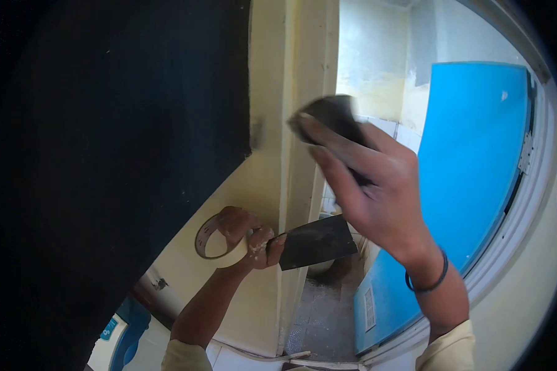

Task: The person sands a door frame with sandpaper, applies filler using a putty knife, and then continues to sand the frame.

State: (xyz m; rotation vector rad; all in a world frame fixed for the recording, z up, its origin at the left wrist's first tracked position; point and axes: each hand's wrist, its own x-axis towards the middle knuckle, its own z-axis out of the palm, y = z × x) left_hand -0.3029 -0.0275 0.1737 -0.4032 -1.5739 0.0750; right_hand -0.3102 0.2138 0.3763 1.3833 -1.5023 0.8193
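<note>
Fingers of the right hand were closed around a blurred dark block at their tips; lower down, the left hand's were bent tight on a black plate jutting out beside them, with tape looped around that hand behind them

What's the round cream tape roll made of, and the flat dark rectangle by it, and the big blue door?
Round cream tape roll: probably matte paper, its pale band around a card-like printed ring.
Flat dark rectangle: perhaps metal or plastic; dull, smudged, jutting out flat.
Big blue door: likely painted, smooth and evenly coloured; what's underneath doesn't show.
</note>
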